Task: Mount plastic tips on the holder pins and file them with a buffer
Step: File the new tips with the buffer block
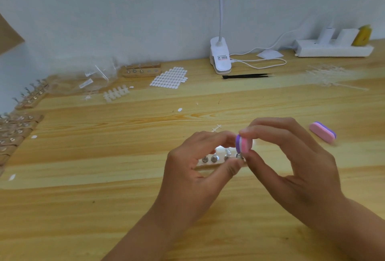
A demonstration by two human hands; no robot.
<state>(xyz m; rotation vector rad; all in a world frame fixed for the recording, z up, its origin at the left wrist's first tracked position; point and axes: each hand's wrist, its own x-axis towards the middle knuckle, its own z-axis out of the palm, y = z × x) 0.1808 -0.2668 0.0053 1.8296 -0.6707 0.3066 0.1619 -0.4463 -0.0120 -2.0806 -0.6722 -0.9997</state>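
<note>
A small wooden holder [210,165] with several metal pins lies on the table in front of me. My left hand [193,169] curls round it, thumb at its front edge and fingers over its back. My right hand [291,162] pinches a pink, white and purple buffer [243,143] between thumb and fingers. The buffer stands on edge over the rightmost pin [239,156], where a clear plastic tip is barely visible. Another clear tip [227,153] sits on the pin to its left.
A second pink and purple buffer [323,132] lies to the right. Black tweezers [246,76], a clip lamp [220,56], a sheet of white stickers [169,79] and a strip of white tips [115,94] lie farther back. More wooden holders [18,119] line the left edge.
</note>
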